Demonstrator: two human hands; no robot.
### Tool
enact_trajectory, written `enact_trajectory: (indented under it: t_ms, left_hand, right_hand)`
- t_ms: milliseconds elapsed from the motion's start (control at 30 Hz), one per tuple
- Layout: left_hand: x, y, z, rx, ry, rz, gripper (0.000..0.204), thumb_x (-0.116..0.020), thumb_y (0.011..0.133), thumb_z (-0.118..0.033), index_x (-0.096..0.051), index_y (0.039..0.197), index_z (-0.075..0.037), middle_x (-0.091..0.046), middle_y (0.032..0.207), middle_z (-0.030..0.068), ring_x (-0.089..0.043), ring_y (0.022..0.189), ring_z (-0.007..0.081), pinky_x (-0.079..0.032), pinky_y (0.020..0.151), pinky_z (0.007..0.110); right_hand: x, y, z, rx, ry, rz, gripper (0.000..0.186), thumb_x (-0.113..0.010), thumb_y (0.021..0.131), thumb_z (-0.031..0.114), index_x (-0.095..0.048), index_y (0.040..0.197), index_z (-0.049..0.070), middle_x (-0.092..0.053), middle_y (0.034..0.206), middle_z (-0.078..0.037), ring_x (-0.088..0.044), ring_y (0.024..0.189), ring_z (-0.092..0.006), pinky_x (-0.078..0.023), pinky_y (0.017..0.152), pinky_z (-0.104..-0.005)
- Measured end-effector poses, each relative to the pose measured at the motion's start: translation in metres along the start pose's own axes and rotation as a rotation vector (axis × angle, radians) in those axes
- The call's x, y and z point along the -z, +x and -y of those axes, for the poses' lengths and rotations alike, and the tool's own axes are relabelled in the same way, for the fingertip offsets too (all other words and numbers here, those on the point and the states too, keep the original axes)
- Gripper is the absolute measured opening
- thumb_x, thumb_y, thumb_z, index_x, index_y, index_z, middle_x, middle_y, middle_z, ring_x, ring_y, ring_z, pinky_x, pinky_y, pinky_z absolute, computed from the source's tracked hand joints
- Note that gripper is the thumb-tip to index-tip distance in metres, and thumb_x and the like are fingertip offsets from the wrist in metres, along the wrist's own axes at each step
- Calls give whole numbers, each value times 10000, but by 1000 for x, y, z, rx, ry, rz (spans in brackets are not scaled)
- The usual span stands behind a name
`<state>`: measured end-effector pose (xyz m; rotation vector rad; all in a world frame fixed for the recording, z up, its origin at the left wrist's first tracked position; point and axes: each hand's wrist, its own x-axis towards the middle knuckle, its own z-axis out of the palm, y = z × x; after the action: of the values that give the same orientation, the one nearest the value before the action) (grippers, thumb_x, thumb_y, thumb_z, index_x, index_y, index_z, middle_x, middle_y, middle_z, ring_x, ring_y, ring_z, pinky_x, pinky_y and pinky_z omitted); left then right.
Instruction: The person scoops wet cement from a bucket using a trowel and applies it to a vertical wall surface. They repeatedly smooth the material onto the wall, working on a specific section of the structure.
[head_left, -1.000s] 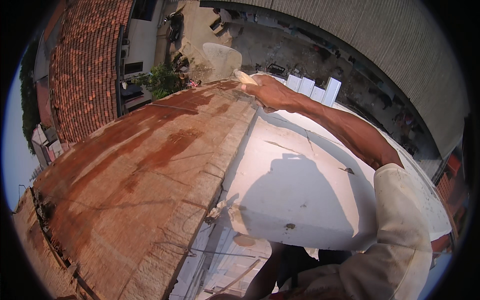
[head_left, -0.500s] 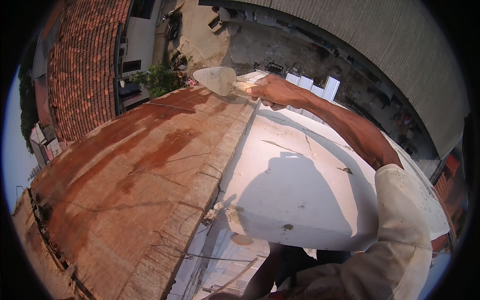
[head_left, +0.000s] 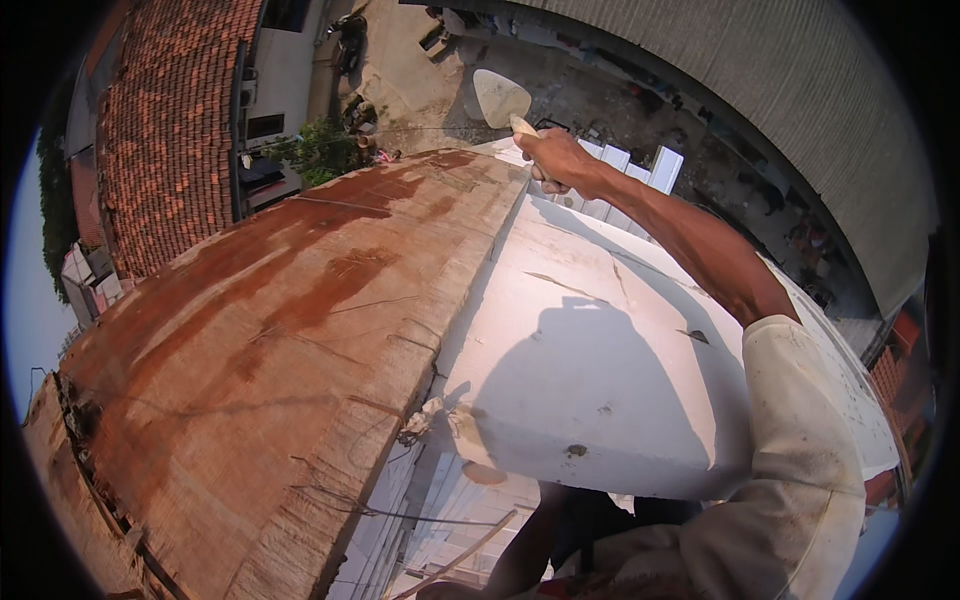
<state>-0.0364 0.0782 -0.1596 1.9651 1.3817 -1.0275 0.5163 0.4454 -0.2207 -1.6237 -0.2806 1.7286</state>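
My right hand (head_left: 560, 162) is closed round the handle of a pointing trowel (head_left: 500, 98), at the far end of a pale wall. The trowel's pale, leaf-shaped blade points up and to the left, raised clear of the surfaces below. Under my outstretched right arm lies the smooth white wall top (head_left: 560, 270), with cracks, small pits and my shadow on it. Along its left side runs a brown, rust-stained panel (head_left: 260, 330) with a rough edge. My left hand does not show; a shaded limb (head_left: 520, 545) is visible at the lower edge.
Thin wires (head_left: 430, 515) stick out from the panel's edge near me, beside a crumbly lump (head_left: 425, 415). Far below is a yard (head_left: 410, 80) with a green bush (head_left: 320, 152). A tiled roof (head_left: 170, 150) stands left, a grey corrugated roof (head_left: 760, 90) right.
The trowel has lifted away from the panel's far corner and swung up and to the right. My right hand has moved slightly right with it.
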Motion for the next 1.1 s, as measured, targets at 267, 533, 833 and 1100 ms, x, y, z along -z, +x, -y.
enact_trajectory:
  t_ms: [267, 533, 833, 1100]
  left_hand:
    - [0, 1, -3, -6, 8, -13, 512, -594, 924, -455, -540, 1253, -66, -532, 1209, 206, -506, 1135, 403, -461, 894, 530]
    - [-7, -2, 3, -9, 31, -30, 503, -590, 923, -457, -550, 1244, -71, -533, 1206, 203, -504, 1132, 402, -461, 890, 530]
    - [4, 2, 23, -102, 173, -77, 493, -585, 922, -459, -560, 1233, -77, -533, 1202, 199, -501, 1130, 401, -460, 887, 529]
    - [-44, 11, 69, -67, 19, -105, 629, -688, 854, -456, -531, 1253, 4, -493, 1249, 293, -589, 1042, 446, -535, 808, 544]
  right_hand:
    - [5, -4, 3, -66, -271, 233, 435, -506, 1069, 428, -614, 953, 23, -452, 609, 23, -391, 435, -74, -261, 387, -290]
    - [-14, -44, 38, 138, -164, 270, 421, -499, 1063, 399, -600, 891, 29, -414, 544, 38, -386, 417, -96, -274, 380, -307]
    - [-15, -106, 44, 263, -177, 195, 439, -509, 1063, 385, -621, 832, 30, -466, 554, 25, -440, 414, -76, -304, 368, -273]
    - [-20, -116, 31, 377, -275, 140, 427, -534, 1055, 380, -619, 823, 32, -481, 557, 21, -455, 433, -84, -323, 386, -276]
